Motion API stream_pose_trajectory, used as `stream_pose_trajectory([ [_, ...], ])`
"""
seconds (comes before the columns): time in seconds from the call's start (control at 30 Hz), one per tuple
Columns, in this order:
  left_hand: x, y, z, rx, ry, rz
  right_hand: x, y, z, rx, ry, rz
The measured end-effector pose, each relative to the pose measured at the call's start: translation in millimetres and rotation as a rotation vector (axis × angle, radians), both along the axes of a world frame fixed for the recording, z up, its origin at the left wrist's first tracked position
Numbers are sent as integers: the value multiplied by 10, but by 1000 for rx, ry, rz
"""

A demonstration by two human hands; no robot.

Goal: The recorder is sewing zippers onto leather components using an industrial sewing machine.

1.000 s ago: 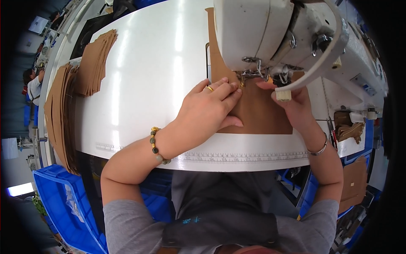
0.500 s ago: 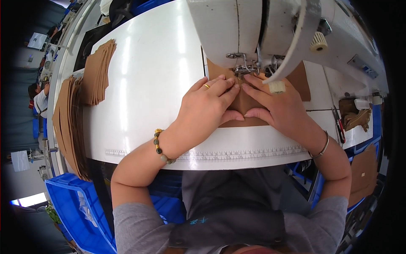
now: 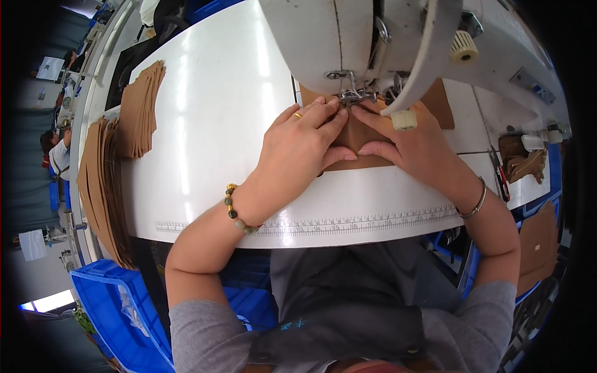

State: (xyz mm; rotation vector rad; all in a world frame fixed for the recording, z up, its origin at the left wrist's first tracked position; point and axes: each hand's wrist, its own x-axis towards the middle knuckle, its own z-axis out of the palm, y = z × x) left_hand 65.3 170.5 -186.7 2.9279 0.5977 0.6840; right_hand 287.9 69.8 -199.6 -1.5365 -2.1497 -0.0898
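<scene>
A brown sheet piece point(image 3: 358, 138), leather-like, lies on the white table under the presser foot point(image 3: 357, 96) of a white sewing machine point(image 3: 317, 37). My left hand point(image 3: 301, 140) rests flat on its left part, fingers stretched toward the foot. On the other side my right hand point(image 3: 410, 133) lies the same way, fingers spread and partly hidden by the machine's curved guard. Both thumbs point inward and nearly meet at the piece's near edge. Between the hands a ridge or seam runs toward the needle area, whose tip is hidden.
Two stacks of brown pieces, one upper point(image 3: 140, 112) and one lower point(image 3: 102, 186), sit at the table's left. A ruler strip point(image 3: 311, 225) runs along the front edge. Red-handled snips point(image 3: 501, 177) and brown scraps point(image 3: 527, 166) lie at right. A blue crate point(image 3: 118, 311) stands lower left.
The brown piece and both my hands have moved slightly away from me, toward the machine. The view has also shifted a little. Both hands keep the same pose on the piece.
</scene>
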Motion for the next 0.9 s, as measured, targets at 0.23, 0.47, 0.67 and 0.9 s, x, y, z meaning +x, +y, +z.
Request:
stream_pose_trajectory([
  [0.23,2,7,-15,0,-3,9,16,1,23,-34,31,7],
  [0.47,9,23,-14,12,-16,-12,19,10,25,-21,18,3],
  [0.67,5,19,-15,5,-3,-4,28,-15,30,-41,41,6],
  [0.9,0,-4,-18,-11,20,2,20,12,127,49,-46,25],
])
